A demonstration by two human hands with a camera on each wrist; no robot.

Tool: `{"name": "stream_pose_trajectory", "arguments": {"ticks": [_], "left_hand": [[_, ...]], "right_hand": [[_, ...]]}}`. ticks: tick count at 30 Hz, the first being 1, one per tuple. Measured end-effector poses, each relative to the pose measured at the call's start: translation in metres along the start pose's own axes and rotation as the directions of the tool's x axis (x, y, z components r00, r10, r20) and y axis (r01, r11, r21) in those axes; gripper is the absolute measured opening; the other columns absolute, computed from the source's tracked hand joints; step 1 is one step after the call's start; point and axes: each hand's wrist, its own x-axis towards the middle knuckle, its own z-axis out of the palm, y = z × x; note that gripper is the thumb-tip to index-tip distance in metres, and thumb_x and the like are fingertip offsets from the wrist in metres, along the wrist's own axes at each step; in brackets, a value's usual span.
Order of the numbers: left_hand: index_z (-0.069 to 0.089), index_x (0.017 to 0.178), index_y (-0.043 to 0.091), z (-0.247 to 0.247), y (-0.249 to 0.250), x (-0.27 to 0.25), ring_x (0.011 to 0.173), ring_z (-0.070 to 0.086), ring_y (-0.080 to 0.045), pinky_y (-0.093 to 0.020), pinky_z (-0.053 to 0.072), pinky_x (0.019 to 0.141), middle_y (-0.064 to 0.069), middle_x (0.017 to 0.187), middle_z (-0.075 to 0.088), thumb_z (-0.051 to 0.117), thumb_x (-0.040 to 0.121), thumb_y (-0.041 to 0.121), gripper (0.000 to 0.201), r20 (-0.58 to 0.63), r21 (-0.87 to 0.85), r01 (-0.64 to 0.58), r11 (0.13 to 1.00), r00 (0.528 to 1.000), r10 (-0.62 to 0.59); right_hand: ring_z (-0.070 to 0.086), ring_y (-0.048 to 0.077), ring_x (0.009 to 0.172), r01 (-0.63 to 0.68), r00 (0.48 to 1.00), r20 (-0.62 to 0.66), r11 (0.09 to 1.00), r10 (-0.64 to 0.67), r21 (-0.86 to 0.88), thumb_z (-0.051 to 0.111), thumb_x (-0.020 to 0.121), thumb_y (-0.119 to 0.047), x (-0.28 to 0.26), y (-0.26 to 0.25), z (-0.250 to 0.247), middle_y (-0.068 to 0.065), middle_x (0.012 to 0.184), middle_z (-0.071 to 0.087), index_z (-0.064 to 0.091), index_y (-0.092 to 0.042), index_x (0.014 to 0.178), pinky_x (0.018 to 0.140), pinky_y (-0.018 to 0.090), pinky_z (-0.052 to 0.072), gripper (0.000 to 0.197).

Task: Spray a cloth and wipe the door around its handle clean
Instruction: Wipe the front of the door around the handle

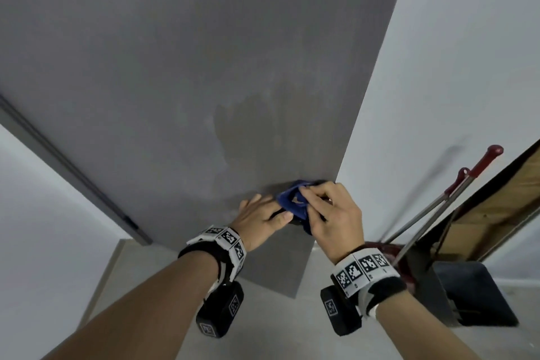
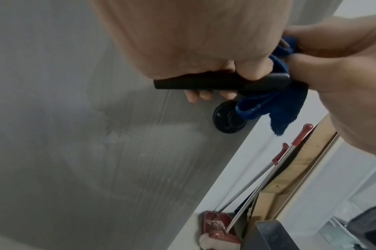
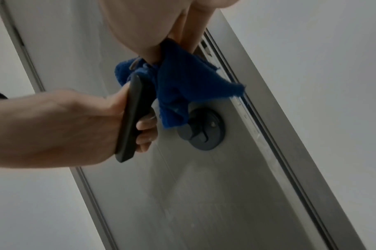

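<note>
The grey door (image 1: 204, 67) fills the head view, with damp streaks above the handle. My left hand (image 1: 260, 218) grips the black lever handle (image 2: 221, 83), fingers curled round it from behind. My right hand (image 1: 330, 210) pinches a bunched blue cloth (image 1: 293, 202) against the inner end of the handle. In the right wrist view the cloth (image 3: 174, 89) hangs over the handle (image 3: 133, 118) near the round black rosette (image 3: 202, 129). In the left wrist view the cloth (image 2: 274, 108) drapes partly over the rosette (image 2: 225, 118). No spray bottle is in view.
White wall (image 1: 453, 67) stands right of the door edge. Two metal poles with red grips (image 1: 455, 193) lean there above a red dustpan (image 2: 214, 225) and brush. A wooden board (image 1: 502, 199) and a dark bin (image 1: 473, 295) sit at lower right. Pale floor (image 1: 292, 330) lies below.
</note>
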Motion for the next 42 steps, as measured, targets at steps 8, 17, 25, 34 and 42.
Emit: {"name": "stream_pose_trajectory", "arguments": {"ticks": [8,17,25,34,42], "left_hand": [[0.041,0.086,0.031,0.013,0.0,-0.022,0.102,0.038,-0.019,-0.036,0.026,0.092,0.008,0.098,0.042,0.012,0.078,0.074,0.052,-0.101,0.008,0.05,0.999,0.994,-0.049],[0.044,0.102,0.017,0.026,0.0,-0.046,0.104,0.038,-0.021,-0.035,0.027,0.099,0.001,0.102,0.041,0.002,0.072,0.072,0.076,-0.179,-0.02,0.145,0.989,0.973,-0.146],[0.051,0.114,0.021,0.036,-0.002,-0.063,0.109,0.038,-0.017,-0.029,0.024,0.096,0.009,0.104,0.04,0.0,0.075,0.067,0.079,-0.266,-0.067,0.148,0.987,0.95,-0.16],[0.052,0.123,0.024,0.049,-0.001,-0.064,0.119,0.037,-0.014,-0.026,0.024,0.104,0.006,0.123,0.048,0.009,0.082,0.062,0.071,-0.389,-0.175,0.119,0.977,0.904,-0.18],[0.054,0.118,0.023,0.067,-0.011,-0.056,0.109,0.04,-0.013,-0.029,0.032,0.101,0.006,0.114,0.048,0.015,0.093,0.055,0.056,-0.564,-0.141,0.024,0.99,0.82,-0.1]], "right_hand": [[0.066,0.019,0.082,-0.21,0.974,0.094,0.977,0.206,0.029,0.068,0.082,0.004,-0.058,0.007,-0.041,-0.005,0.094,0.065,0.079,-0.013,0.103,0.069,0.037,0.057,0.029],[0.063,0.019,0.075,0.417,0.87,0.394,0.869,-0.296,-0.268,0.086,0.064,-0.026,0.037,-0.064,-0.027,-0.006,0.076,0.063,0.073,-0.021,0.073,0.042,0.023,0.031,0.016],[0.06,0.022,0.056,0.496,0.822,0.442,0.833,-0.359,-0.246,0.075,0.076,-0.021,0.028,-0.052,-0.034,0.0,0.08,0.06,0.071,-0.02,0.079,0.039,0.026,0.034,0.005],[0.056,0.025,0.057,0.118,0.982,0.152,0.992,-0.108,-0.053,0.058,0.088,-0.017,-0.027,-0.024,-0.027,0.005,0.09,0.057,0.064,-0.015,0.093,0.038,0.036,0.046,0.008],[0.053,0.025,0.058,-0.005,0.998,0.065,1.0,0.004,0.01,0.072,0.082,-0.007,-0.063,-0.001,0.006,-0.001,0.091,0.046,0.061,-0.013,0.085,0.039,0.037,0.045,0.012]]}}
